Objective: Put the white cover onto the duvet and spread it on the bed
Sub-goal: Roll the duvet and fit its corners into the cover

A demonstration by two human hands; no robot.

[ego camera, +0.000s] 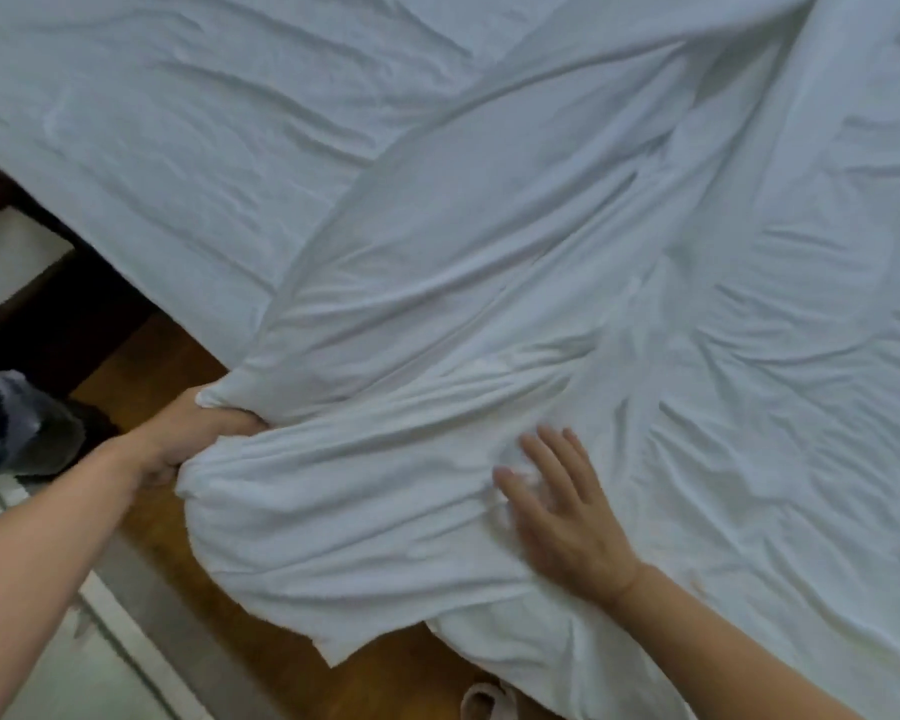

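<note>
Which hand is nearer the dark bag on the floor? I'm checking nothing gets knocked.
Left. The left hand grips the bunched white cover at the bed's edge, just right of the dark bag. The right hand rests flat on the cover, much farther right.

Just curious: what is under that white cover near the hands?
Only the white cover shows, bunched in the left hand and pressed flat by the right hand. Whatever lies beneath is hidden; its puffiness hints at a duvet.

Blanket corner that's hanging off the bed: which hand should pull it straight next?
The left hand, probably. It already grips the bunched corner of the white cover over the floor, while the right hand lies flat on the cover, holding it down.
</note>
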